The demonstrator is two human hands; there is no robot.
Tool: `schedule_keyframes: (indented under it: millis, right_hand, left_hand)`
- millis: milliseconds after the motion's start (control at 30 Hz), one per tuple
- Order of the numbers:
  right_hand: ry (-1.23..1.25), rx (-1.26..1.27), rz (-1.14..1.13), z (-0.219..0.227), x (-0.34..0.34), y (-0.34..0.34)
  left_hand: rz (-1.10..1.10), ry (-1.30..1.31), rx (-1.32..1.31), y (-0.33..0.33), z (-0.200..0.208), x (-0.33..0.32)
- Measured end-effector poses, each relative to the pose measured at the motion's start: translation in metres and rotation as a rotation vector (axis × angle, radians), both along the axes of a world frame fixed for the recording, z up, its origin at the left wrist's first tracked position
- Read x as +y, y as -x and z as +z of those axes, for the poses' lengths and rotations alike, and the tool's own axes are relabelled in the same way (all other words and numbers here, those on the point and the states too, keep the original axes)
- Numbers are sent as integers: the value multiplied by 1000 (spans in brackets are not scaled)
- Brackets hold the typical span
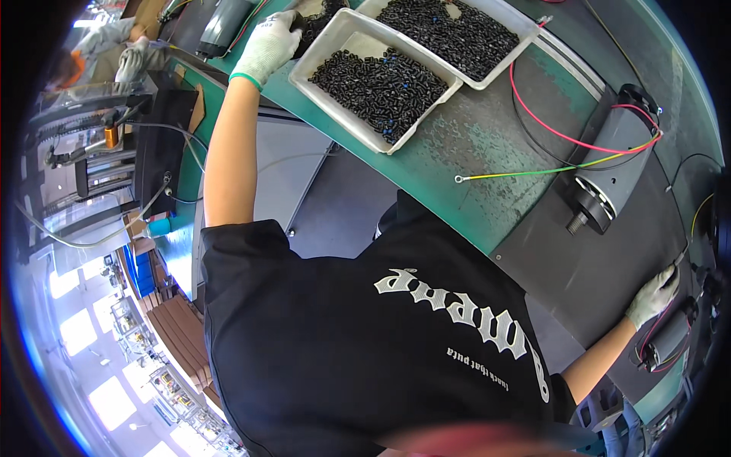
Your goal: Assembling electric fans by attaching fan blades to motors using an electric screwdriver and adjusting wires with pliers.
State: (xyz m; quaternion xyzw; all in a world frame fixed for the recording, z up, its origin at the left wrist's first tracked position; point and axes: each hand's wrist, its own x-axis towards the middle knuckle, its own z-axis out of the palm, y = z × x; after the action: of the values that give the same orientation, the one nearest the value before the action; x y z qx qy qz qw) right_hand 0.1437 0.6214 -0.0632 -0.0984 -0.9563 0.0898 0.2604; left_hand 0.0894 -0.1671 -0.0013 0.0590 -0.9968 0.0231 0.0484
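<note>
My left hand (270,47), in a white knit glove with a green cuff, reaches to the far side of the bench. Its fingers bend against a dark clump (316,24) whose kind I cannot make out. Just right of it stands a pale plastic tray (335,126) of small black tubular pieces (373,87). Far to the right, my gloved right hand (653,295) has its fingers drawn together beside thin wires (687,247); what is between them is too small to tell. Below that hand lies a grey cylindrical motor (670,335) with coloured leads.
A second pale tray (525,47) overlaps the first. Another grey motor (620,164) with a threaded shaft lies on the worn green bench (457,202), its red and yellow-green leads trailing leftward. One more motor (226,27) is at far left. Another person's gloved hand (131,61) shows beyond.
</note>
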Motion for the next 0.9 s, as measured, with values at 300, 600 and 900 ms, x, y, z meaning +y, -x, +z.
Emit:
schedule_keyframes:
  millis: [300,600,900]
  right_hand:
    - [5,24,26,1,-1,-5]
    - [66,32,11,3,-6,1]
    - [26,20,-69,3,-8,-8]
  left_hand:
    - [88,-396,106,1,0,-9]
    - [149,-553,267,6,-11,-4]
    - [34,-441,278,11,-3,20]
